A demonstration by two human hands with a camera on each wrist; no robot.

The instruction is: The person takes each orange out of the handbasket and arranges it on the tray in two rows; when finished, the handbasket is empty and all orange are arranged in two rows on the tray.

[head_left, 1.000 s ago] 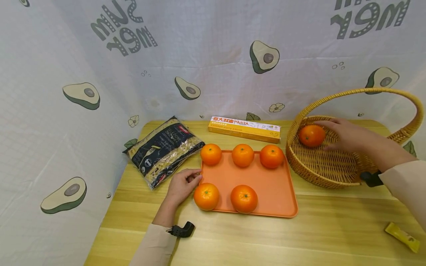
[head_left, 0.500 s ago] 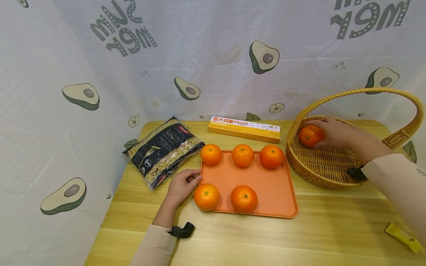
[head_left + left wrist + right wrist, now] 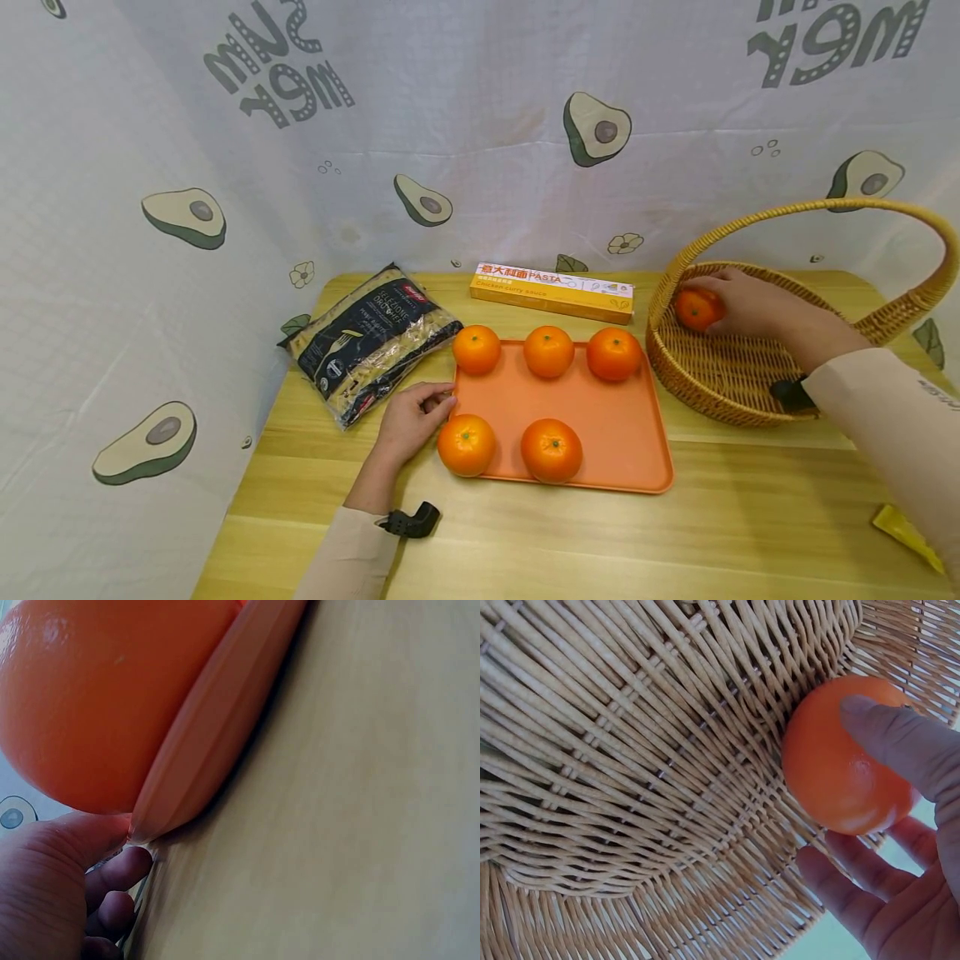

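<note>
In the head view my right hand (image 3: 757, 310) reaches into the wicker basket (image 3: 712, 398) and grips an orange (image 3: 697, 310) at its left side. The right wrist view has the thumb over the orange (image 3: 847, 765) and the fingers bent round its other side, against the woven wall. My left hand (image 3: 411, 423) holds the left edge of the orange tray (image 3: 615, 433), its thumb at the rim in the left wrist view. Several oranges lie on the tray: a back row of three, plus a front-left orange (image 3: 467, 445) and a front-middle orange (image 3: 551, 450).
A bag of pasta (image 3: 371, 342) lies left of the tray. Behind the tray is a yellow pasta box (image 3: 551, 293). The basket's tall handle (image 3: 825, 204) arches over my right arm. A yellow wrapped snack (image 3: 903, 533) lies at the right. A printed curtain hangs behind the table.
My right hand has moved left inside the basket and closed round the orange there. The left hand, tray and its oranges have stayed in place.
</note>
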